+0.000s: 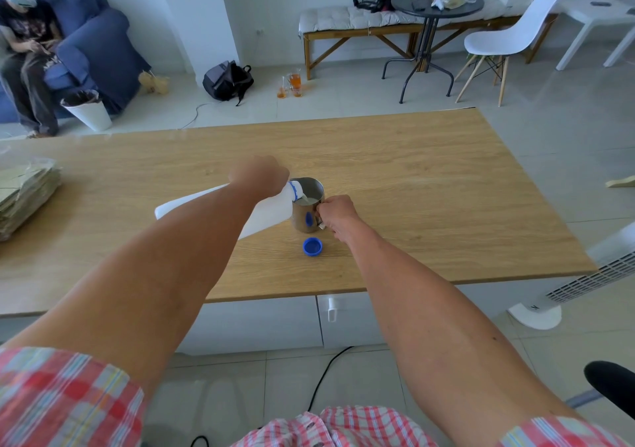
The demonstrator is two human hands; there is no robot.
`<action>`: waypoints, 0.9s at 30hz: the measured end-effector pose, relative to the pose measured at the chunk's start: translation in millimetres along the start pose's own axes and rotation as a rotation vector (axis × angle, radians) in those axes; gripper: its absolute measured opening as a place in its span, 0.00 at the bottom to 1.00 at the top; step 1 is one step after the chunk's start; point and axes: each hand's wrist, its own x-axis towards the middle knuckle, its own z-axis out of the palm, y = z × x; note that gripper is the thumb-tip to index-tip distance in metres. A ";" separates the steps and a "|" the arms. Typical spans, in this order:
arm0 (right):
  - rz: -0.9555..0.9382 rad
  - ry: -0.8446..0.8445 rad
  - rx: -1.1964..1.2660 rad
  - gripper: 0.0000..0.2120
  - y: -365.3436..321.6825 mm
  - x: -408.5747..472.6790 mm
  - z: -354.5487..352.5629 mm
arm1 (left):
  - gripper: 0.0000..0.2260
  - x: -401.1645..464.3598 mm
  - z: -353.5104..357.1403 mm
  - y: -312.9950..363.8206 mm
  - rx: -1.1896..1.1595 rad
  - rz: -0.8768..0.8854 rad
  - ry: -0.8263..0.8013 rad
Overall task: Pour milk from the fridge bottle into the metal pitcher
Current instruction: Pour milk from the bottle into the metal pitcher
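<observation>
- Left hand wrapped round the white bottle, tipped almost flat, neck over the rim.
- Milk already pooled inside the metal pitcher, standing mid-table.
- Right hand clenched on the pitcher's handle, steadying.
- Blue cap lying loose just in front.
- Risk, judged: steeper tilt could surge and splash over the rim; neck resting on the rim could tip the pitcher.

Bright, even daylight; soft shadows on bench. Wide-angle bowing at frame edges. Centre sharp; near sleeves slightly blurred.
</observation>
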 end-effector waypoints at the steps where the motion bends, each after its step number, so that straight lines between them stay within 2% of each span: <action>1: 0.000 0.000 0.001 0.11 0.0 -0.2 -0.2 | 0.11 0.2 0.2 0.0 0.000 -0.001 0.000; 16: 0.025 0.003 -0.011 0.14 -2.2 -0.5 0.2 | 0.12 -1.0 -1.3 0.8 0.003 0.007 0.003; 27: 0.005 -0.009 -0.047 0.10 -5.4 -5.3 -2.2 | 0.12 1.1 -0.7 -0.3 -0.003 0.006 0.005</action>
